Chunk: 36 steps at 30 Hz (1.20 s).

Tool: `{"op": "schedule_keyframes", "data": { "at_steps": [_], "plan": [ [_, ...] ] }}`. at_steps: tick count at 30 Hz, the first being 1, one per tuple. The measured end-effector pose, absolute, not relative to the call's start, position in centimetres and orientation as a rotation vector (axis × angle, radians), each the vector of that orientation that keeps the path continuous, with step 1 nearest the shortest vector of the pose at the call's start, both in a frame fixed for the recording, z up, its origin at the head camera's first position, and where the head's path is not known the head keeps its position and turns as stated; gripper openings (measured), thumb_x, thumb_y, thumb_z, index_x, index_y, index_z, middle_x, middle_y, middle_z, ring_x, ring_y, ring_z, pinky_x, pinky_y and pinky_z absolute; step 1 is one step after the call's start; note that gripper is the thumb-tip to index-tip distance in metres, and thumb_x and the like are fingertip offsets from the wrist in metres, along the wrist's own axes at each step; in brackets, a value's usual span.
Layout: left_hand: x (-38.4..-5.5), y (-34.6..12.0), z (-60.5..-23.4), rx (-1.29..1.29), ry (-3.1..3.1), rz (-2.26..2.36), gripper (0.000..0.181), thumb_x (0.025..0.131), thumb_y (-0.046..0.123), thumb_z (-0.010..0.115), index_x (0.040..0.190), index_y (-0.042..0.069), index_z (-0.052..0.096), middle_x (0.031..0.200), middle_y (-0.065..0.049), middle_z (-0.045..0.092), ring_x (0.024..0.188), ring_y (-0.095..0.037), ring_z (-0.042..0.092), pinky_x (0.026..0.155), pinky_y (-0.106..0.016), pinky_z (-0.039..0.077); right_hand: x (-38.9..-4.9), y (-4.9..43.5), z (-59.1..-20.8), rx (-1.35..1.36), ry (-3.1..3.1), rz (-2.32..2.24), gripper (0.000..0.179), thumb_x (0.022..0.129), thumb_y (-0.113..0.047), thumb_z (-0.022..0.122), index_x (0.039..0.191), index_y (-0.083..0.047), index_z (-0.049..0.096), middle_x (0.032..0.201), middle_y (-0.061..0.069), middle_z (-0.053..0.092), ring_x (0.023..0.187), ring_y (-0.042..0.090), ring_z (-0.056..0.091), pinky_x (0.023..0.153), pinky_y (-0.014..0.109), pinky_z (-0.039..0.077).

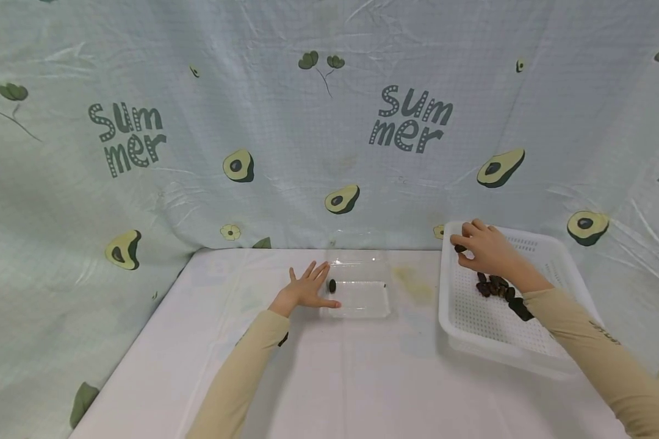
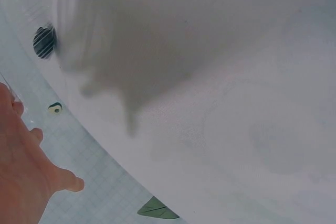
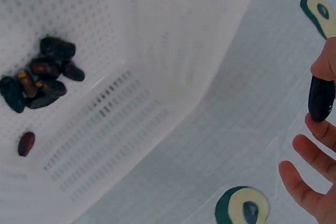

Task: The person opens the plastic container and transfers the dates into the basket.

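Note:
My right hand (image 1: 487, 251) pinches a dark, oblong date (image 3: 321, 98) between thumb and fingers, over the far left rim of the white perforated basket (image 1: 446, 292). Several more dates (image 1: 495, 285) lie clustered on the basket floor; the right wrist view shows one lying apart from the cluster. With fingers spread, my left hand (image 1: 306, 290) rests at the left side of a clear plastic box (image 1: 362, 300). Inside that box, near its left wall, is a single date (image 1: 332, 286). The left wrist view catches this date (image 2: 44, 41) at its edge.
A pale table cover (image 1: 329, 372) lies under the box and basket. Behind stands a light curtain (image 1: 285, 122) printed with avocados and lettering. The clear box's raised lid (image 1: 357, 256) is at its back, close to the curtain.

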State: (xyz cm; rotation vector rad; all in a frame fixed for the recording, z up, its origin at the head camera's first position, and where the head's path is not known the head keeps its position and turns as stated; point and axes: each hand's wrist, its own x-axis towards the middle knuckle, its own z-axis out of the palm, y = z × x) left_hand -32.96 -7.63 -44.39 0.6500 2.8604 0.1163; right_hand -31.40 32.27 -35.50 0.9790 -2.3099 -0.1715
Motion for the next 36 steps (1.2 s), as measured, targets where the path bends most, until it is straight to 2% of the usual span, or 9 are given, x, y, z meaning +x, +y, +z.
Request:
{"op": "schedule_keyframes", "data": {
  "at_steps": [6, 16, 21, 27, 36],
  "plan": [
    [-33.1, -7.7, -44.5, 0.662, 2.859, 0.124, 0.101, 0.074, 0.070, 0.049, 0.145, 0.014, 0.005, 0.152, -0.001, 0.004, 0.140, -0.029, 0.000, 0.097, -0.071, 0.003, -31.7, 35.9, -35.5, 0.891, -2.299, -0.172, 0.022, 0.064, -0.010, 0.067, 0.079, -0.013, 0.051, 0.072, 0.006, 0.042, 0.068, 0.024, 0.038, 0.045, 0.027, 0.021],
    [-33.1, -7.6, -44.6, 0.642, 2.859, 0.101, 0.101, 0.074, 0.069, 0.050, 0.145, 0.015, 0.003, 0.153, 0.000, 0.003, 0.140, -0.027, -0.001, 0.098, -0.070, 0.002, -32.0, 40.5, -37.5, 0.614, -2.420, -0.126, 0.022, 0.065, -0.009, 0.066, 0.082, -0.010, 0.052, 0.073, 0.012, 0.041, 0.068, 0.027, 0.036, 0.046, 0.034, 0.026],
    [-33.1, -7.6, -44.5, 0.628, 2.851, 0.110, 0.101, 0.074, 0.068, 0.051, 0.145, 0.016, 0.002, 0.153, 0.002, 0.001, 0.140, -0.027, -0.002, 0.098, -0.070, 0.000, -32.1, 41.9, -38.9, 0.497, -2.489, -0.105, 0.022, 0.067, -0.011, 0.065, 0.084, -0.008, 0.052, 0.076, 0.016, 0.042, 0.071, 0.033, 0.038, 0.046, 0.040, 0.030],
    [-33.1, -7.7, -44.6, 0.640, 2.858, 0.116, 0.101, 0.074, 0.068, 0.050, 0.145, 0.015, 0.002, 0.153, 0.000, 0.002, 0.140, -0.028, -0.001, 0.098, -0.071, 0.002, -32.0, 42.7, -40.7, 0.470, -2.501, -0.136, 0.024, 0.067, -0.011, 0.066, 0.085, -0.006, 0.052, 0.076, 0.017, 0.044, 0.072, 0.036, 0.040, 0.044, 0.041, 0.031],
    [-33.0, -7.7, -44.6, 0.645, 2.860, 0.114, 0.100, 0.075, 0.068, 0.050, 0.145, 0.015, 0.002, 0.153, 0.000, 0.002, 0.140, -0.028, -0.001, 0.098, -0.071, 0.002, -31.7, 43.8, -43.4, 0.466, -2.607, -0.168, 0.019, 0.068, -0.011, 0.063, 0.082, -0.007, 0.049, 0.069, 0.011, 0.039, 0.065, 0.029, 0.036, 0.045, 0.036, 0.026]
  ]
}}
